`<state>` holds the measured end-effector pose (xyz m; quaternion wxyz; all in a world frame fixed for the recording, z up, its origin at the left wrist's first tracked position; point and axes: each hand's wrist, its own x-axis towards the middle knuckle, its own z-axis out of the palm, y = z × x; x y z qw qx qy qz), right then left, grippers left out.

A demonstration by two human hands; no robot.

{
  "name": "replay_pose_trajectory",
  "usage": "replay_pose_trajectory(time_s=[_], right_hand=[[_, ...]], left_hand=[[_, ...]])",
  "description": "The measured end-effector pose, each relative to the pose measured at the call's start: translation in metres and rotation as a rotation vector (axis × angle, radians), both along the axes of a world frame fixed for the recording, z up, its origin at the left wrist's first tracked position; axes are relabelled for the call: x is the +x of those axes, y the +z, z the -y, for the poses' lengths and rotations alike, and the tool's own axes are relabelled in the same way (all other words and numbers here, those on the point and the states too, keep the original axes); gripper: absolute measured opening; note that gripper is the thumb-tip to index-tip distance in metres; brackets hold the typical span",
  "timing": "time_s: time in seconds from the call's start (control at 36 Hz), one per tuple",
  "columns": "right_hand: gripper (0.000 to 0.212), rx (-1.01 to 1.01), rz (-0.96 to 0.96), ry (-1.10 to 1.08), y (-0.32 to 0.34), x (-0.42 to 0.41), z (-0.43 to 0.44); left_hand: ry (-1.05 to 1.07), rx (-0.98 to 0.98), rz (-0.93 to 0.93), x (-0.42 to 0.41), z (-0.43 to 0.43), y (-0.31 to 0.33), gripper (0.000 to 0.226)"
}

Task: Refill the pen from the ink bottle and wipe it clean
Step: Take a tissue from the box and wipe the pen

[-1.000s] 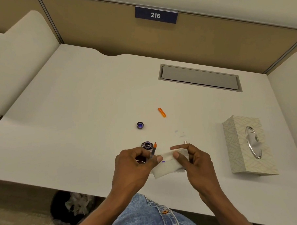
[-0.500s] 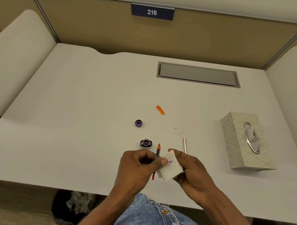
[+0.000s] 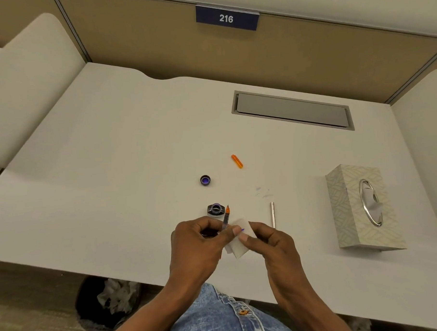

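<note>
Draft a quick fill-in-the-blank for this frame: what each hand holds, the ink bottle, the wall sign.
The left hand grips the ___.
The right hand pinches the folded ___.
The ink bottle stands ___, its cap lying apart.
The blue sign reads ___.
Missing: pen; tissue; open; 216.

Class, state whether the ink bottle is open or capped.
Open: the ink bottle has a bare mouth; its cap lies apart.

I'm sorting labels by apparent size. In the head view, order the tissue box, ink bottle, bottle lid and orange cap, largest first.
1. tissue box
2. ink bottle
3. bottle lid and orange cap: near alike, the cap longer but thinner, so unranked.
</note>
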<state>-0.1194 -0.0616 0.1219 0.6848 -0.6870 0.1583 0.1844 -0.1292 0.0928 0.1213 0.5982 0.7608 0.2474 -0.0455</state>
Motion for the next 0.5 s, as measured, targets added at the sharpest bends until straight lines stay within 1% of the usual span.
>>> replay_pose_trajectory(time_s=[0.19, 0.31, 0.33, 0.42, 0.5], right_hand=[[0.021, -0.106, 0.095, 0.025, -0.011, 0.001, 0.011], [0.025, -0.188, 0.142, 0.064, -0.015, 0.004, 0.02], [0.024, -0.226, 0.163, 0.091, -0.015, 0.005, 0.023], [0.022, -0.321, 0.208, 0.186, -0.017, 0.01, 0.031], [0.022, -0.375, 0.257, 0.251, -0.019, 0.014, 0.037]], left_hand=[[-0.048, -0.026, -0.036, 0.0, 0.0, 0.002, 0.022], [-0.166, -0.043, -0.085, 0.001, -0.003, 0.006, 0.043], [-0.211, -0.054, -0.107, 0.001, -0.002, 0.006, 0.043], [-0.319, -0.129, -0.18, -0.001, 0.001, 0.007, 0.031], [-0.388, -0.118, -0.235, -0.004, 0.004, 0.009, 0.023]])
